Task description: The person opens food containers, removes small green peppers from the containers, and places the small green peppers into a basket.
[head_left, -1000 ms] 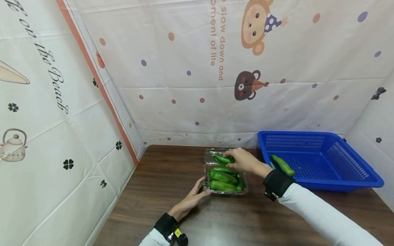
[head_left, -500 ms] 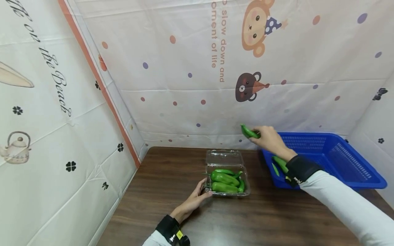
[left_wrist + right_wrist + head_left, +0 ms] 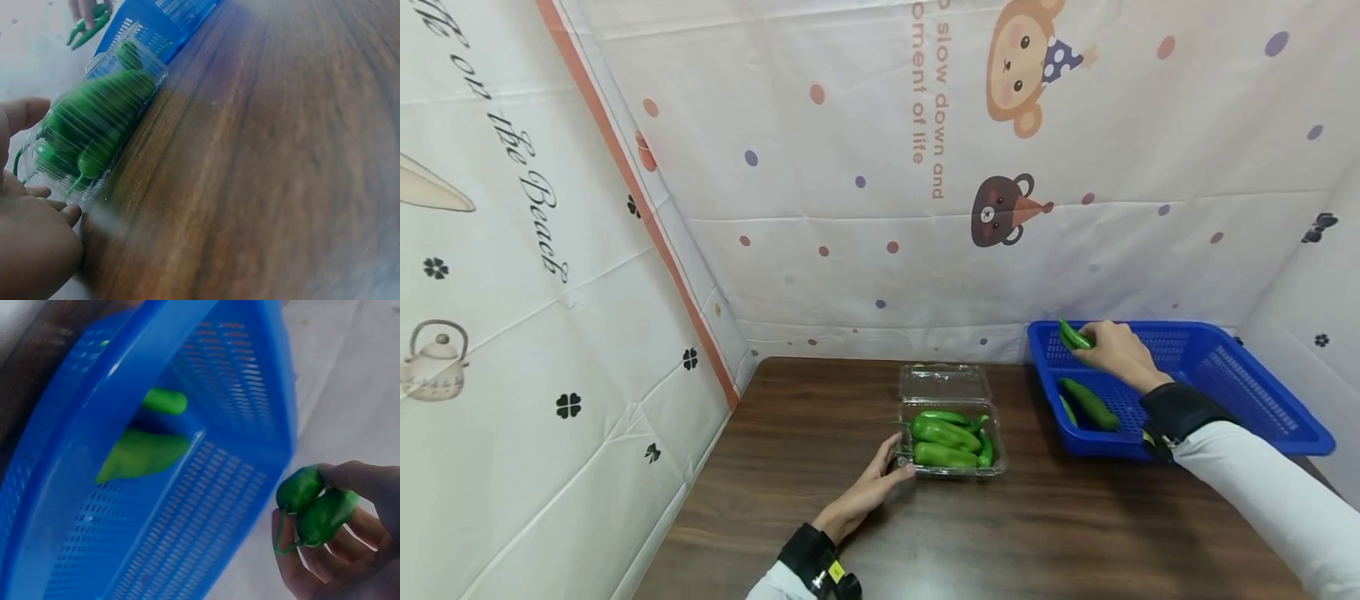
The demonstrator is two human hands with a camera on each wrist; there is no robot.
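Right grip (image 3: pixel 1118 350) around peppers (image 3: pixel 1074 336)

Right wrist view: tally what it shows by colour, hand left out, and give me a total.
Green peppers: 4 (2 lying in the basket, 2 pinched in the right hand)
Blue basket: 1
Total: 5

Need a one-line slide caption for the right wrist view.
Right hand holds two green peppers beside the blue basket, where other peppers lie.
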